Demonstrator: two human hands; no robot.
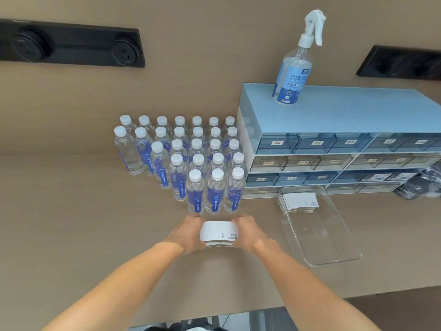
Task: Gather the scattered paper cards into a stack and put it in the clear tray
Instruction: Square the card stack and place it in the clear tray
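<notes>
The gathering looked all but finished: no loose cards showed anywhere on the table point(71, 223), and a squared stack of cards point(218, 232) sat between the two hands, just in front of the rows of water bottles point(191, 163). The left hand point(188, 235) pressed in on one end of it and the right hand point(245, 231) on the other, fingers closed against its edges. Whether it rested on the table or was lifted just clear could not be told. The clear tray point(334, 256) lay to the right, with an older pile of cards point(298, 202) at its far end. What remained, by my judgement, was carrying the stack over and setting it in the tray.
</notes>
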